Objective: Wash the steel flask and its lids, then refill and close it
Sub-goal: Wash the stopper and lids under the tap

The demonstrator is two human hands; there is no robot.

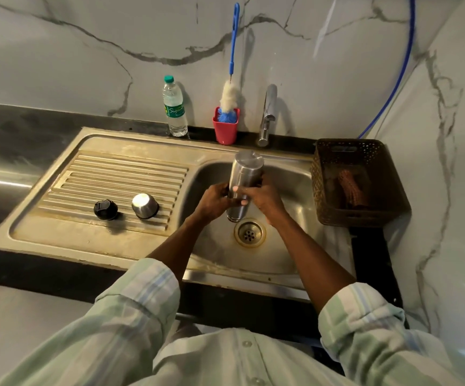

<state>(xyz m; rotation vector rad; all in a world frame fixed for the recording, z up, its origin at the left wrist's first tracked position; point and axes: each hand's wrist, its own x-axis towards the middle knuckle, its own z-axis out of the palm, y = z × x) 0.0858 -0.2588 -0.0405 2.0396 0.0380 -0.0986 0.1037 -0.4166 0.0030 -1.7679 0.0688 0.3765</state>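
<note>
Steel flask (243, 176) held upside down over the sink (295, 174), mouth pointing down just above the drain (249, 234), base up near the tap (267, 115). Clamped from both sides: left hand (214, 200) curled round the lower left part of the body, right hand (262, 196) wrapped round it from the right, fingers (241, 190) across the front. No water seen running from the tap, and not possible to tell whether any is draining out of the mouth. Both lids already off and lying on the ribbed draining board (120, 176) to the left: black inner lid (106, 209) and, near it but not touching, steel cup lid (145, 206) turned mouth down. Bottle brush (232, 79) standing in its red holder (225, 129) behind the sink, plastic water bottle (174, 107) beside it on the dark worktop (16, 135), brown basket (365, 215) on the right side. Judging by this, somewhere in the washing part, probably emptying or rinsing the body. Cannot tell if the lids are washed yet. Left to do, as far as visible: finish the washing, turn upright, refill, then put on the inner lid and the cup lid.
</note>
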